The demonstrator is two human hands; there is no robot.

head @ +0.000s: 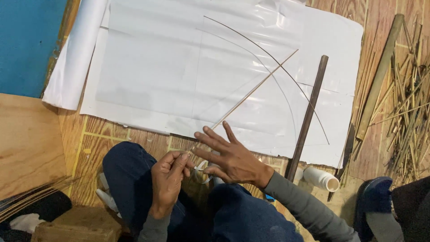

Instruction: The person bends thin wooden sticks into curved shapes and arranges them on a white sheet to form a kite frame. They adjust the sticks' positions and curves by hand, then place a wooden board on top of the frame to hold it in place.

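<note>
— What do the hands look like from where you sit?

— I see the left hand [168,179] curled, fingers pinching the near end of a thin stick [251,92] just above the knee. The right hand [230,157] is flat, fingers spread, just right of that pinch.

— Where does the stick run?

— Far and right, over the white sheet [152,67], crossing a bowed strip [273,60]. A dark rod [309,114] lies right; the bamboo pile [403,98] crowds the right edge.
</note>
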